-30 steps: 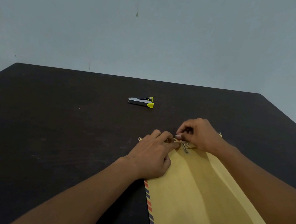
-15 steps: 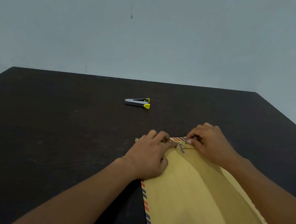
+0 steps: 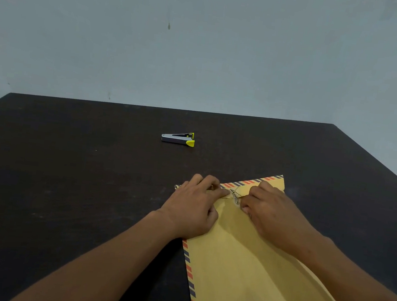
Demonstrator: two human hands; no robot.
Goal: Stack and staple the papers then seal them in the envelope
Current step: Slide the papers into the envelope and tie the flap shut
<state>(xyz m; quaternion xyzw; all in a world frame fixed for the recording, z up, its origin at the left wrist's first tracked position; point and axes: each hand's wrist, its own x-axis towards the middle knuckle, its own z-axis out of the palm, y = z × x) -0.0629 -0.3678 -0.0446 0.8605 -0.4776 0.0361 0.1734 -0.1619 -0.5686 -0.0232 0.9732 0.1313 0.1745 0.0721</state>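
seal step | L hand (image 3: 192, 205) pressed envelope flap (image 3: 258, 188) flat, fingers straight; R hand (image 3: 269, 216) at clasp (image 3: 235, 197), grip unclear | winding needed steady tension | stapler (image 3: 178, 138) idle, 11 o'clock

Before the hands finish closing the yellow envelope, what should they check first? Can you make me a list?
1. Envelope top folded down: ok.
2. Left hand presses the folded top flat beside the clasp: ok.
3. Right hand at the clasp: ok, its curled fingers sit right next to it.
4. Clasp fastened: cannot tell, it is too small to see.
5. Stapled papers inside: cannot tell, they are hidden.
6. Stapler out of the way: ok, it lies apart from the hands on the table.
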